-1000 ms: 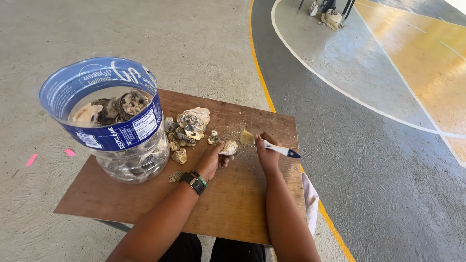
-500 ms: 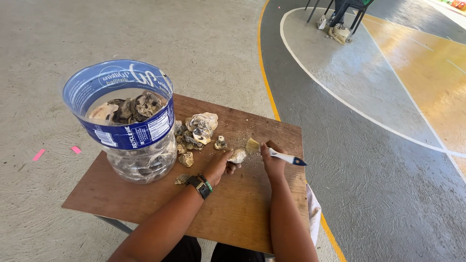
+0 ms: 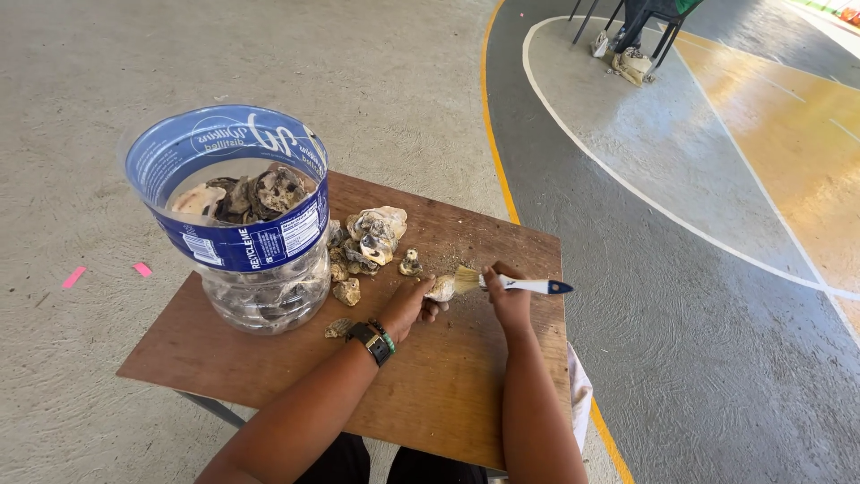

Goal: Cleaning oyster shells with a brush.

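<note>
At the centre of the frame, the left hand [image 3: 410,307] has its fingers clamped on a small pale rough shell [image 3: 441,288] just above the brown wooden table [image 3: 448,385]. The right hand [image 3: 508,300] has its fingers closed round a small brush with a white handle and blue tip [image 3: 512,285], bristles touching the shell. A loose pile of grey shells [image 3: 372,240] lies to the upper left, beside a clear cut-off plastic jug with a blue label [image 3: 246,233] holding more shells.

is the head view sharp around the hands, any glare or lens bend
Head view: even daylight, the left hand, right hand, brush and shell reasonably sharp; soft shadows on the wooden table; mild sheen on the clear plastic jug; wide-angle bend curves the floor lines.
</note>
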